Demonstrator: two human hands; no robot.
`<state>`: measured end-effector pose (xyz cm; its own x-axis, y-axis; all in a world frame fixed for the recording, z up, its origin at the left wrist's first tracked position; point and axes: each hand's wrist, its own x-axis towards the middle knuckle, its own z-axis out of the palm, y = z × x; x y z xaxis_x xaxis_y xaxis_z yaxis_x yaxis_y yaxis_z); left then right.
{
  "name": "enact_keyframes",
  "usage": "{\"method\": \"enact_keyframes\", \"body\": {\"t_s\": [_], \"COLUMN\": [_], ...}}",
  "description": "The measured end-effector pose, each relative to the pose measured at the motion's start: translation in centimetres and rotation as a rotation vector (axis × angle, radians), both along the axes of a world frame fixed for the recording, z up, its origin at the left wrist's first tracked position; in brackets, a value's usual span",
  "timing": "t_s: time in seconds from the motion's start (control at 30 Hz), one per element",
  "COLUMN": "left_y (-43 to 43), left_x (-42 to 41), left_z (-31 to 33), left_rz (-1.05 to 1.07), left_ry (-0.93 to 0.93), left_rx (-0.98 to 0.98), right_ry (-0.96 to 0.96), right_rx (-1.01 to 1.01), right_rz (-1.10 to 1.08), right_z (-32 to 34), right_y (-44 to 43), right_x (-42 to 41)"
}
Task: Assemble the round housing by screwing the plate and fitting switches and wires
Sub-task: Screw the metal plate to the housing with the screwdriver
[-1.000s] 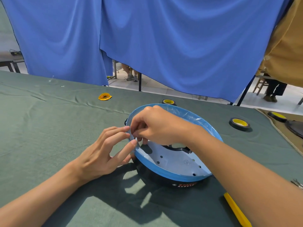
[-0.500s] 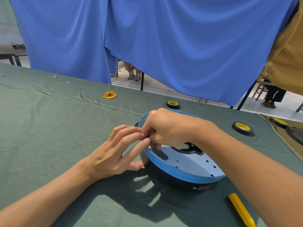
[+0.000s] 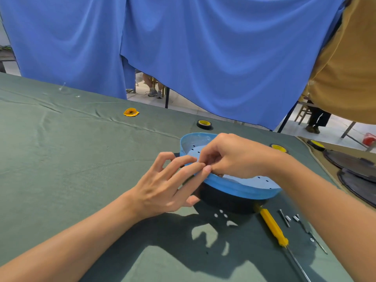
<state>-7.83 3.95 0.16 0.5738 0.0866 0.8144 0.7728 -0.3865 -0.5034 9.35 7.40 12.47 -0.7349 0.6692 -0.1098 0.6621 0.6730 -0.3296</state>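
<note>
**Step in hand (judged):** seating a small item at the near-left rim of the round housing (image 3: pixel 240 188). The housing rests on the green table cloth (image 3: pixel 61 159) at centre, between both hands.

1. Left hand (image 3: pixel 162 186): released, fingers extended. The fingertips (image 3: pixel 200 166) press on the outside of the blue-filmed rim, and the thumb lies low against the black wall. Use this hand as a brace only. Keep the pressure steady so that the housing neither slides nor tips on the cloth.
2. Right hand (image 3: pixel 238 157): reaches over the rim from the right. Its fingers are curled and grasp the rim opposite the left fingertips. Whether a screw or a switch sits between them cannot be told. Work with the fingertips, set the part square to its opening before pressing, and avoid tearing the film.

**Count, left to right:**
- yellow crumpled scrap (image 3: pixel 131 112): 1, on the far side of the cloth
- tape roll (image 3: pixel 204 124): 3, one behind the housing and two further right
- round housing: 1
- yellow-handled screwdriver (image 3: pixel 273 226): 1, its handle end just beside the housing base
- loose metal parts (image 3: pixel 284 217): several, right of the screwdriver, too small to number
- dark round discs (image 3: pixel 356 165): 2, overlapping at the right edge
</note>
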Motion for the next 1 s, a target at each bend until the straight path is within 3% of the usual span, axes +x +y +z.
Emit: {"method": "enact_keyframes", "body": {"t_s": [0.37, 0.6, 0.77, 1.0], "left_y": [-0.6, -0.4, -0.1, -0.3], "left_x": [2.8, 2.9, 2.9, 3.0], "left_z": [-1.4, -2.1, -2.6, -2.6], "left_rz": [-0.114, -0.078, -0.071, -0.093], "left_ry": [-0.104, -0.094, -0.062, -0.022], "left_rx": [-0.080, -0.012, 0.013, 0.011], "right_ry": [0.042, -0.067, -0.007, 0.035], "right_rx": [0.103, 0.124, 0.236, 0.219], "right_rz": [-0.100, -0.030, -0.009, -0.004], "right_z": [-1.0, -1.5, -2.7, -3.1], "right_y": [-2.4, -3.9, -4.3, -4.7], "right_x": [3.7, 5.4, 5.7, 5.9]}}
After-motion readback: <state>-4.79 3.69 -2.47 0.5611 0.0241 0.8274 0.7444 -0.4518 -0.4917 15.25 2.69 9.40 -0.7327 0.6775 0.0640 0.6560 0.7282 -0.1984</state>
